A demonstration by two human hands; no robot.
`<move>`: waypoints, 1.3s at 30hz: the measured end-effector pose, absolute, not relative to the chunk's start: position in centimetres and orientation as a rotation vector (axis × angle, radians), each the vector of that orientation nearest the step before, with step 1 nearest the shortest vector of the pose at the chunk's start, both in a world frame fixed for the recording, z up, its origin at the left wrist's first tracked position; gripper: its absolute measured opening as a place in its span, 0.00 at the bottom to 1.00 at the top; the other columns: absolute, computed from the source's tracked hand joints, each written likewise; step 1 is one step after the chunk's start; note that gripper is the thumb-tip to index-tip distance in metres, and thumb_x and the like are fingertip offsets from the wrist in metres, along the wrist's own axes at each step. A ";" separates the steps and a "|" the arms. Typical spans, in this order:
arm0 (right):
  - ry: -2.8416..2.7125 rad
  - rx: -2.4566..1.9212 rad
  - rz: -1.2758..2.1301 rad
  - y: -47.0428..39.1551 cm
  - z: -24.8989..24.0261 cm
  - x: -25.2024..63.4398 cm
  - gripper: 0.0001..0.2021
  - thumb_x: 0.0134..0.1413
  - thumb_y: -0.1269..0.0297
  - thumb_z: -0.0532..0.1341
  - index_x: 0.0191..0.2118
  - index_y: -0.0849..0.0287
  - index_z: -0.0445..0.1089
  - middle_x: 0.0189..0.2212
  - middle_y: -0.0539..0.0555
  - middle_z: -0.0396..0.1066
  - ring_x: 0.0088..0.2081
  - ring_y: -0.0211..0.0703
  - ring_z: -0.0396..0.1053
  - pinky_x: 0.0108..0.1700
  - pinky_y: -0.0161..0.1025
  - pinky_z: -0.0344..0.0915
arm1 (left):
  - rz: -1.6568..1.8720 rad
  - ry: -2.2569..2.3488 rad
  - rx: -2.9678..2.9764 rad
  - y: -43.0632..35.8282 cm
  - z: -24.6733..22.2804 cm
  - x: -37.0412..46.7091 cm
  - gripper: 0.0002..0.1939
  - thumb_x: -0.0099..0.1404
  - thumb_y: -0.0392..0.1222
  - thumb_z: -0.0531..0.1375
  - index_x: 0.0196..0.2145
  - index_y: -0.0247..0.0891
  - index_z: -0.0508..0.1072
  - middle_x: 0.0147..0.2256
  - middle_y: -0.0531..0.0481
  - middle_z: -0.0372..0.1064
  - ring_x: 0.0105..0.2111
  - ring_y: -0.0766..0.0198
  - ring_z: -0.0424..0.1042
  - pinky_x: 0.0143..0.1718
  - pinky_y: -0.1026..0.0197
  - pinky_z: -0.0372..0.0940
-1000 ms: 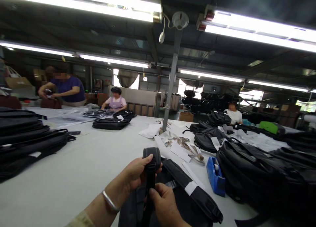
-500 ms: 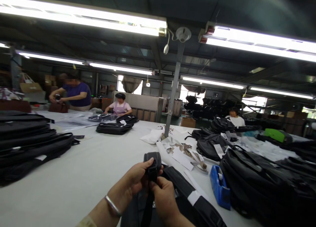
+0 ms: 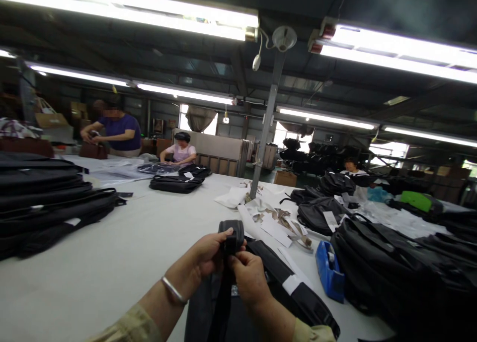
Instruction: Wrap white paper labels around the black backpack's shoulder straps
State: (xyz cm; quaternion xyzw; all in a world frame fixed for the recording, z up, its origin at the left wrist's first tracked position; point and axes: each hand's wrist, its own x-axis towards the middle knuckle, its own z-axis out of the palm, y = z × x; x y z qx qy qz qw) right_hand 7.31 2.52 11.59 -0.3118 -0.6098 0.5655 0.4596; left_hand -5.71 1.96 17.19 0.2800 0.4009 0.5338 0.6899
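Observation:
My left hand (image 3: 209, 256) is closed around a folded black shoulder strap (image 3: 233, 227), its thumb pressed on a dark buckle-like part. Just below, my right hand (image 3: 254, 278) pinches the strap's webbing (image 3: 222, 302), which hangs down toward me; the fingertips are partly hidden. Under both hands lies a black bag (image 3: 199, 307) on the white table. A second padded strap (image 3: 305, 302) with a white wrap (image 3: 291, 284) around it stretches to the lower right.
A blue tape dispenser (image 3: 330, 272) stands right of the bag, beside piled black bags (image 3: 387, 267). More black bags (image 3: 48, 203) are stacked at left. Paper scraps (image 3: 276, 228) lie around a metal post (image 3: 265, 143). Co-workers (image 3: 121, 131) work across the table (image 3: 149, 242).
The view has tilted slightly, so the surroundings sit a little higher and farther right. Both hands keep hold of the strap, with my right hand slightly higher in the picture.

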 end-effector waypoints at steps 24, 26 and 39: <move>-1.649 -0.872 1.354 3.4 12.3 7.6 0.12 0.46 0.60 0.64 0.31 0.64 0.77 0.23 0.54 0.75 0.25 0.41 0.71 0.29 0.37 0.65 | 1.259 0.947 0.628 2.7 23.1 -6.6 0.14 0.68 0.43 0.55 0.39 0.29 0.75 0.32 0.39 0.77 0.27 0.56 0.77 0.28 0.56 0.74; -1.738 -0.920 1.233 3.4 12.2 7.8 0.09 0.46 0.62 0.63 0.29 0.63 0.77 0.23 0.53 0.75 0.25 0.40 0.70 0.29 0.36 0.65 | 1.268 0.959 0.630 2.9 23.5 -6.7 0.16 0.69 0.44 0.54 0.39 0.27 0.74 0.32 0.38 0.77 0.26 0.56 0.77 0.28 0.57 0.73; -1.882 -1.028 1.610 5.0 9.5 6.6 0.07 0.39 0.63 0.68 0.23 0.60 0.73 0.13 0.47 0.66 0.15 0.36 0.62 0.19 0.34 0.58 | 1.204 1.223 0.685 0.9 23.9 -6.7 0.14 0.68 0.42 0.55 0.36 0.28 0.74 0.30 0.36 0.77 0.23 0.58 0.75 0.25 0.61 0.72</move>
